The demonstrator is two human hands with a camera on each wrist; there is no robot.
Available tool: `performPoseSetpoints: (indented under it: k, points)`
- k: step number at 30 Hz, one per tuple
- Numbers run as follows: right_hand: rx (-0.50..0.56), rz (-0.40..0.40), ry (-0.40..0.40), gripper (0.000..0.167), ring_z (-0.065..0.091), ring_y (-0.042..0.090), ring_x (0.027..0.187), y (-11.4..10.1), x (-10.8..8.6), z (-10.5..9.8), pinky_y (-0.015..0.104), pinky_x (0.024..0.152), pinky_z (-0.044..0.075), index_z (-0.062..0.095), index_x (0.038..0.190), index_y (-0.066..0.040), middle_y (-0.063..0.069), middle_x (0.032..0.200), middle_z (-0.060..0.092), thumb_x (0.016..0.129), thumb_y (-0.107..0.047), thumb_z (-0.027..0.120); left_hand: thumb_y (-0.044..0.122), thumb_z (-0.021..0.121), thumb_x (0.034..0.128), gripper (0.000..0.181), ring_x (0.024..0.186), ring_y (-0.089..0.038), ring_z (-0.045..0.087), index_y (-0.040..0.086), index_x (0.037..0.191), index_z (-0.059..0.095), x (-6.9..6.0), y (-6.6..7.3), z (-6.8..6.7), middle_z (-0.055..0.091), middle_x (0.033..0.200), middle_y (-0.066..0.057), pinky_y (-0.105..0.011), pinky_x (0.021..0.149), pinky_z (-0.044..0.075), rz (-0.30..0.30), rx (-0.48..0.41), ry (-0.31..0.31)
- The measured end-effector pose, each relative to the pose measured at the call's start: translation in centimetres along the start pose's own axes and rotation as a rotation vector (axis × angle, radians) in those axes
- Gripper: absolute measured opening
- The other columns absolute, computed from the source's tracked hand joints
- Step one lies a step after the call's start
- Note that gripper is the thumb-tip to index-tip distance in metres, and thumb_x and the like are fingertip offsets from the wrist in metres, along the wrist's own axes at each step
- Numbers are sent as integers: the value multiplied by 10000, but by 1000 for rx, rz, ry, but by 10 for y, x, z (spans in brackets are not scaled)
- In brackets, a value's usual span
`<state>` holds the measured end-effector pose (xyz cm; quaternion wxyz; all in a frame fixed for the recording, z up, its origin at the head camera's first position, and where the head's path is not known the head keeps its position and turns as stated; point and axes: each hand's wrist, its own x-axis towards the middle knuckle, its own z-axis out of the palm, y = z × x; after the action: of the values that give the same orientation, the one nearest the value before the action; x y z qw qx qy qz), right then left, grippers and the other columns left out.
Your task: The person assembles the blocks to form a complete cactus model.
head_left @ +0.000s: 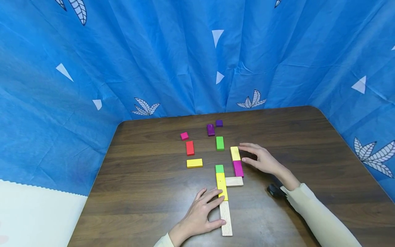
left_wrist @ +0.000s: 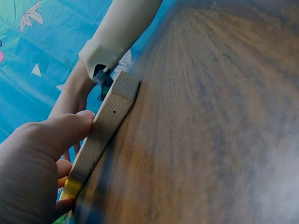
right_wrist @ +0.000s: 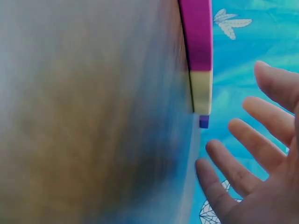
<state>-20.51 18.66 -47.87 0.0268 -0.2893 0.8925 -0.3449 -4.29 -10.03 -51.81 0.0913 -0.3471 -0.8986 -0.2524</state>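
A column of blocks lies on the table: a small green block (head_left: 219, 168), a long yellow block (head_left: 220, 181) and a plain wood block (head_left: 226, 219). My left hand (head_left: 200, 214) rests its fingertips on the yellow block and its thumb on the wood block (left_wrist: 105, 128). A short wood block (head_left: 234, 181) reaches right from the column. Above its right end stand a magenta block (head_left: 238, 168) and a pale yellow block (head_left: 235, 153) end to end. Beside these, my right hand (head_left: 262, 159) is spread; in the right wrist view its fingers (right_wrist: 257, 144) hold nothing.
Farther back on the table (head_left: 139, 171) lie a green block (head_left: 220, 143), a red block (head_left: 190, 148), a yellow block (head_left: 194, 163), a pink block (head_left: 184, 136) and two purple blocks (head_left: 211, 130). A blue curtain (head_left: 185, 51) hangs behind.
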Motion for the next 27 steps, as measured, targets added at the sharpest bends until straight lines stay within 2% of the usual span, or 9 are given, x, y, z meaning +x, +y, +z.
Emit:
performPoseSetpoints:
  k: [2,10,19,21,27]
  points:
    - [-24,-32,-16,499,436,399,1337,-2,-5,2,645,1053,363,568,1369,-72,172,1457,489,910,-226,690,510,745,787,640,1351,-162,476,157,1308,629,0,0,0,520,1425,18,-493,1122,343,1,0,0]
    - [-83,-85,-69,498,345,410,1399,-5,-14,8,653,1079,322,571,1380,-124,139,1513,434,916,-270,680,516,739,794,640,1360,-160,465,155,1310,628,0,0,-2,519,1428,12,-497,1123,343,4,-1,-3]
    - [-145,-103,-101,456,398,405,1379,-5,-15,11,678,1055,328,618,1338,-169,105,1484,484,906,-295,689,519,727,808,631,1370,-175,459,152,1312,628,-1,-1,0,514,1437,19,-500,1127,332,-5,-28,-4]
    - [-157,-108,-101,454,405,403,1375,-6,-15,11,671,1055,337,625,1330,-164,104,1479,490,900,-293,696,515,733,804,626,1362,-178,468,148,1300,636,-1,-1,0,521,1431,14,-501,1117,343,5,-31,18]
    - [-178,-98,-104,457,405,393,1376,-7,-15,11,669,1056,336,628,1327,-164,101,1479,491,895,-295,700,468,779,771,596,1259,-202,548,109,1234,670,2,-2,-1,567,1370,-60,-497,1010,427,81,-20,169]
